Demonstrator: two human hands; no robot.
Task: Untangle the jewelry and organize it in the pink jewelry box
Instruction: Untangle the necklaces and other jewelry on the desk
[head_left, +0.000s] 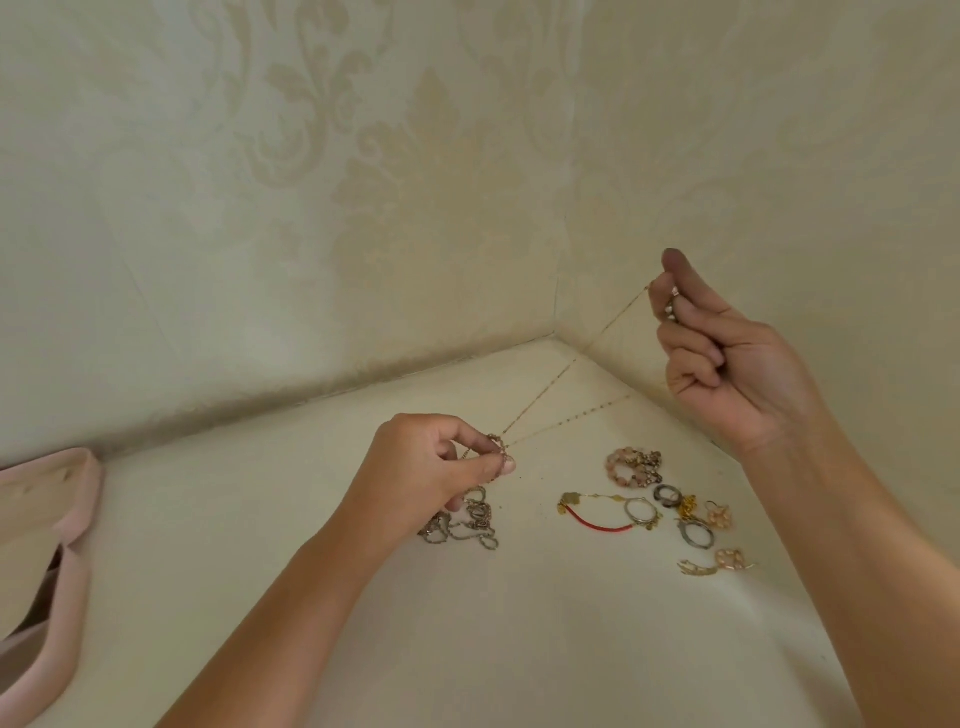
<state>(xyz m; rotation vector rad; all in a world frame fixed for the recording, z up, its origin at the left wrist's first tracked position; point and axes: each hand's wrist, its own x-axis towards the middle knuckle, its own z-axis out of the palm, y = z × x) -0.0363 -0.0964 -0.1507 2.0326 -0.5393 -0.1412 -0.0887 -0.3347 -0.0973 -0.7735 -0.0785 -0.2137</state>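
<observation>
Both hands are on one thin gold chain (571, 364), and it runs taut between them. The left hand (441, 462) hovers just left of the red bracelet (597, 522) that lies on the desk (363, 597). Its grip is closed tight, thumb and forefinger pinching the chain at a small knotted bunch, the other fingers curled beneath. The right hand (727, 364) is raised high above and to the right of the red bracelet, palm toward the camera. Its grip is clamped on the chain's far end between thumb and forefinger, with something small and shiny caught there, and the remaining fingers fold into the palm. A second fine line leads off from the left pinch: strand or shadow, I can't tell. Under the left hand, left of the red bracelet, a tangle of silver chains (462, 525) lies on the desk. Just behind the red bracelet sits a pink beaded bracelet (631, 467). To its right, a scatter of rings (658, 493) and earrings (721, 517). The pink jewelry box (78, 499) sits far left of the red bracelet, cut off by the frame edge.
</observation>
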